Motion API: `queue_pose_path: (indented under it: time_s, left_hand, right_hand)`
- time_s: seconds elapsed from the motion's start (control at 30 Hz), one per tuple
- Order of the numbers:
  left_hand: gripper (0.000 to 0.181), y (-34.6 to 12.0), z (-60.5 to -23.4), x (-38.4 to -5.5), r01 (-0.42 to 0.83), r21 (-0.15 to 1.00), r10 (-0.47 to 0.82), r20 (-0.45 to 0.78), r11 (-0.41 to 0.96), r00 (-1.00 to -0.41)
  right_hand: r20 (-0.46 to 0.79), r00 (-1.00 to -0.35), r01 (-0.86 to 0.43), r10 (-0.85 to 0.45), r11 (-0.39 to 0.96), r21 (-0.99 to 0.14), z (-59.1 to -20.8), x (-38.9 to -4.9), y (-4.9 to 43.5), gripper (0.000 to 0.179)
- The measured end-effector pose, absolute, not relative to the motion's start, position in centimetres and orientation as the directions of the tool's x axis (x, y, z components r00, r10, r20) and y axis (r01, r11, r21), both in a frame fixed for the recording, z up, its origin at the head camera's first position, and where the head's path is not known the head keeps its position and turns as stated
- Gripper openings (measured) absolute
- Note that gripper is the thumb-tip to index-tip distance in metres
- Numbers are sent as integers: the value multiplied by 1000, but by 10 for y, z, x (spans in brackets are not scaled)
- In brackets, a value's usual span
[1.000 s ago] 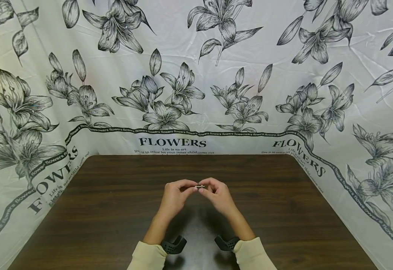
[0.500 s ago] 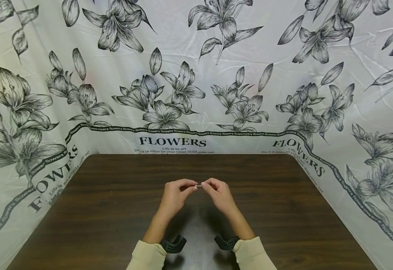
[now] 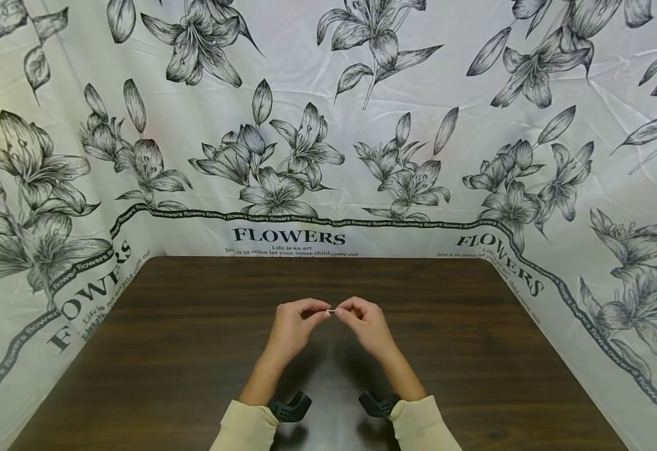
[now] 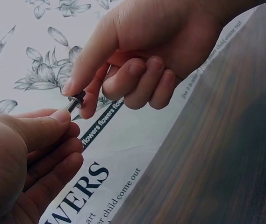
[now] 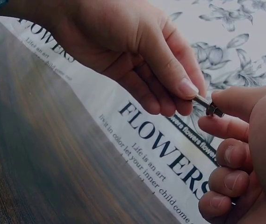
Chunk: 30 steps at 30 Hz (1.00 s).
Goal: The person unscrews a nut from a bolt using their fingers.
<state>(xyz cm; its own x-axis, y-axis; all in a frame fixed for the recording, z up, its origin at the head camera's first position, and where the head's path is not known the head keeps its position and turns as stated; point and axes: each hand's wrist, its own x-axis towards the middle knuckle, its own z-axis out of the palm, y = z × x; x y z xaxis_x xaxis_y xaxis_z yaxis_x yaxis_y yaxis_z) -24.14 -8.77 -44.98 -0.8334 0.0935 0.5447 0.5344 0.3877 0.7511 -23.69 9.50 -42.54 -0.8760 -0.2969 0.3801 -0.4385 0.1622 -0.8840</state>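
Observation:
A small metal bolt (image 3: 331, 311) is held level between the two hands, above the table's middle. The left hand (image 3: 290, 329) pinches one end between thumb and forefinger, hiding that end. Bare thread of the bolt (image 4: 70, 107) shows between the hands in the left wrist view. Around the far part sits a nut (image 5: 211, 110), with a short dark end sticking out beyond it. Thumb and forefinger of the right hand (image 3: 369, 327) pinch the nut from either side. Its other fingers are curled in toward the palm, as the right wrist view shows.
Below the hands lies a dark wood-grain table (image 3: 193, 363). A white cloth (image 3: 328, 156) with flower drawings and lettering hangs behind it and along both sides. Each wrist carries a black strapped device (image 3: 290, 408) beside a pale yellow sleeve (image 3: 245, 429).
A second ago the nut showed between the slightly parted right fingertips; the right thumb and forefinger have since shifted and now cover it in the head view. The left hand stays put.

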Motion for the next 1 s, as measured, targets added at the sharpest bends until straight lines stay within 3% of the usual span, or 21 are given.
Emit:
queue_pose_path:
  time_s: [0.33,0.7,1.0]
  left_hand:
    - [8,-88,-448,-241,476,793,85,483,380,-872]
    - [9,-88,-448,-241,474,792,80,483,384,-872]
    - [10,-87,-448,-240,502,777,89,510,380,-856]
  right_hand:
    - [399,-870,-442,-289,99,-892,-428,-238,95,8]
    - [429,-849,-479,-309,104,-872,-428,-238,95,16]
    - [325,-907,-387,-268,228,-893,-436,-242,94,15]
